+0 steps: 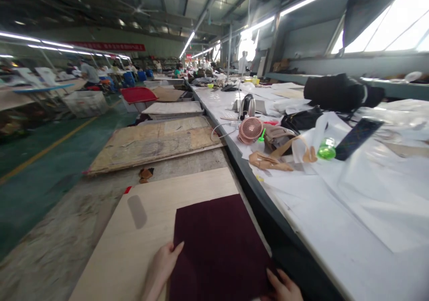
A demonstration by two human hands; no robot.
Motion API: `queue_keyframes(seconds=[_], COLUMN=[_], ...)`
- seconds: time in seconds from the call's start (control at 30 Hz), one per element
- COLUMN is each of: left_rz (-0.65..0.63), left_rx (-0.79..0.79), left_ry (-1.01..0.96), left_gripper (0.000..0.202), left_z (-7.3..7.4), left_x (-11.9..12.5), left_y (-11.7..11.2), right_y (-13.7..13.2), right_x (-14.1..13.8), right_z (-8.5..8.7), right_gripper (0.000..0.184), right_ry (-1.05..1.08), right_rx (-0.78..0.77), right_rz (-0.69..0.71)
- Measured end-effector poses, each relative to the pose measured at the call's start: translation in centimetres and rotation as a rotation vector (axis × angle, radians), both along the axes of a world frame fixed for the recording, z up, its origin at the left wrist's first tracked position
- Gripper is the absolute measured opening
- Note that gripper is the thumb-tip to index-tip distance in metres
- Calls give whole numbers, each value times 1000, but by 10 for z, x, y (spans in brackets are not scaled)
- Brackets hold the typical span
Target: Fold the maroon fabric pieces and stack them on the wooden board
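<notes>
A dark maroon rectangular sheet [217, 243], fabric or leather by its look, lies over the right part of a pale wooden board [134, 252]. My left hand [164, 263] grips the sheet's left edge, thumb on top and the other fingers hidden beneath. At the lower right edge, my right hand [283, 285] pinches the sheet near its corner, partly cut off by the bottom of the view. On the board, left of the sheet, is a grey rounded strip [137, 211], and a small red tab [128, 190] marks its far left corner.
A long white-covered table [321, 220] runs along my right. On it stand a pink fan [250, 130], a green-capped bottle [262, 135], a green jar [326, 149], tan strips [270, 161] and a black roll [331, 91]. Beyond the board lies a worn panel [157, 142]. People work far off.
</notes>
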State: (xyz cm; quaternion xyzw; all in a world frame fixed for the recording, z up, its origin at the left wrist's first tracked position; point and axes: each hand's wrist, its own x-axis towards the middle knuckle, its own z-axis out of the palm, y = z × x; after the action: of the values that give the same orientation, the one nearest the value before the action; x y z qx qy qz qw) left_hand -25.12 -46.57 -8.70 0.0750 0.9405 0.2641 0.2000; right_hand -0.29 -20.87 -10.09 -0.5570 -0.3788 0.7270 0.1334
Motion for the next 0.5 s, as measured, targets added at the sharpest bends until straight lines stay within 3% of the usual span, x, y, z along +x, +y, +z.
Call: queue_keyframes(seconds=[0.27,0.37,0.5], left_rz=[-1,12,-5], left_rx=[18,36,-20], left_ry=[-10,-32,-59], left_gripper=[46,47,45], left_z=[-20,-13,12], left_x=[-5,-6,-5], left_y=[-4,-3,-2], right_y=[-6,-7,-9], right_x=[-1,-2,-8], right_z=[-16,-19,-9], right_gripper=[102,94,76], right_ry=[21,35,28], right_rx=[55,67,74], right_rz=[-25,-30,-12])
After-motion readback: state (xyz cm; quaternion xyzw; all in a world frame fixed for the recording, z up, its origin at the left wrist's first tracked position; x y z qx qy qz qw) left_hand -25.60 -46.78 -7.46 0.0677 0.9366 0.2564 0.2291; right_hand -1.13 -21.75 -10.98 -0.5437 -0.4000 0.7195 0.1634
